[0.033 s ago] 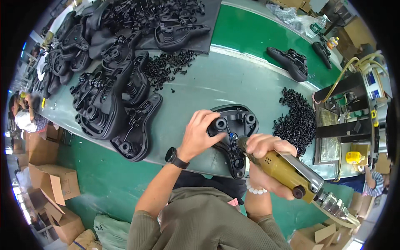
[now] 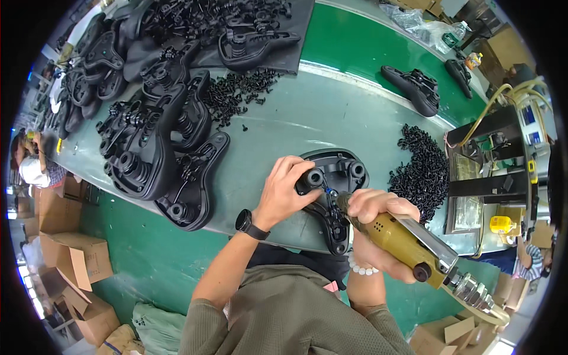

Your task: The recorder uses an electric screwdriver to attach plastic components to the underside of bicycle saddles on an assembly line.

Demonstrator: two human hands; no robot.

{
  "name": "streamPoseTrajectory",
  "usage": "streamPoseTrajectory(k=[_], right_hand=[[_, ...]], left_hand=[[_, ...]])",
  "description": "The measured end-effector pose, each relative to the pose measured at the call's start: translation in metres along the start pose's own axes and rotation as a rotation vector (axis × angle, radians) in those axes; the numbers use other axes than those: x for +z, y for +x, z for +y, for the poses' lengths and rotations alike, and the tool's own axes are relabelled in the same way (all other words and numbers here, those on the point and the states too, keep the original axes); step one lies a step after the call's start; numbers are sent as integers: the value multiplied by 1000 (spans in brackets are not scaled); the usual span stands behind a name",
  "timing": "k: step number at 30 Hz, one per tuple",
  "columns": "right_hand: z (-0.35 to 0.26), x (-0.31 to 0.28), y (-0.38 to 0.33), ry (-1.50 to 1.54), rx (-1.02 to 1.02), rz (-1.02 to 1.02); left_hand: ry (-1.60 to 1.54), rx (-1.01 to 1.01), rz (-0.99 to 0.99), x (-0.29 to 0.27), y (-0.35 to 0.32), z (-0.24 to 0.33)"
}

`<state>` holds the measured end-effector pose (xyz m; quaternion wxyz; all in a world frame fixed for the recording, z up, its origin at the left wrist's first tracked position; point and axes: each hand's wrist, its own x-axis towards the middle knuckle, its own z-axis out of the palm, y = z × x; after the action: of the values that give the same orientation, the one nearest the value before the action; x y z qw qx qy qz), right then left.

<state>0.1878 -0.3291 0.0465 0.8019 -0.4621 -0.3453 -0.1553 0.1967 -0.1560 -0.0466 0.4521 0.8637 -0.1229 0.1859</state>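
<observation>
A black bicycle saddle [image 2: 321, 220] lies upside down at the table's near edge, its two round spring ends facing up. My left hand [image 2: 283, 190] is closed around the left spring end, thumb and fingers gripping it. Wrapped in my right hand [image 2: 378, 236] is an olive-gold air screwdriver [image 2: 402, 245] with a metal lever and a hose fitting. Its nose points down into the middle of the saddle, beside a small blue part. Fingers and tool hide the tip, so I cannot tell what it touches.
Several more saddles [image 2: 148, 148] are stacked at the left. Loose black screws lie in a right-hand heap [image 2: 417, 174] and a left-hand heap [image 2: 234, 97]. A dark rack [image 2: 488, 183] with yellow hoses stands at the right. Further saddles [image 2: 417, 92] rest on the green strip [image 2: 343, 41].
</observation>
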Motion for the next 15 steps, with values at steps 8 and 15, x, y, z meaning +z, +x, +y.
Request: streamPoseTrajectory(k=[8, 15], right_hand=[[48, 9, 10, -157, 109, -35], [67, 9, 2, -233, 90, -126]], left_hand=[[-174, -23, 97, 11, 0, -24], [-214, -30, 81, 13, 3, -29]])
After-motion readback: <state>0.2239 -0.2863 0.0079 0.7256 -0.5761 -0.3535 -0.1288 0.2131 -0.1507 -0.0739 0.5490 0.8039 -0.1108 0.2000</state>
